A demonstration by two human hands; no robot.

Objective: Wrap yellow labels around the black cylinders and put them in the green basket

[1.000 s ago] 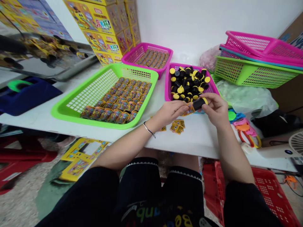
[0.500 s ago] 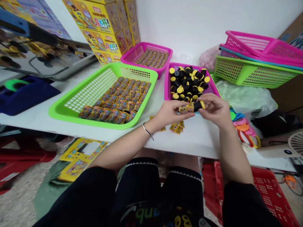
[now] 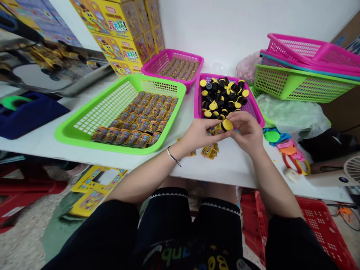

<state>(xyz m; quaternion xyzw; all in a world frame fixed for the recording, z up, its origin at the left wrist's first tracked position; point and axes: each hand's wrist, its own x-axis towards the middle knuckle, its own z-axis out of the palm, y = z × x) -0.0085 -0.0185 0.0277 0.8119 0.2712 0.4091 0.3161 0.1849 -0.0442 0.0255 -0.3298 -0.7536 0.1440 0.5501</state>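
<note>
Above the near side of the white table, my left hand (image 3: 198, 133) is closed around a small canister (image 3: 216, 129) whose body carries a yellow printed sleeve. The canister's yellow cap points to the right. My right hand (image 3: 247, 131) has its thumb and fingertips at that cap, closed on its edge. Just behind both hands stands a pink basket (image 3: 258, 114) of loose black canisters with yellow caps. Several small yellow printed pieces (image 3: 208, 152) lie on the table beneath my hands.
A green basket (image 3: 67, 133) to the left holds rows of sleeved canisters, with another pink basket (image 3: 144, 69) behind it. Stacked baskets (image 3: 303, 80) and a plastic bag (image 3: 292, 112) are at the right. A blue tape dispenser (image 3: 36, 116) sits far left.
The printed sleeve now covers most of the canister, where its black body showed before. The canister has shifted slightly left, its cap turned more toward me.
</note>
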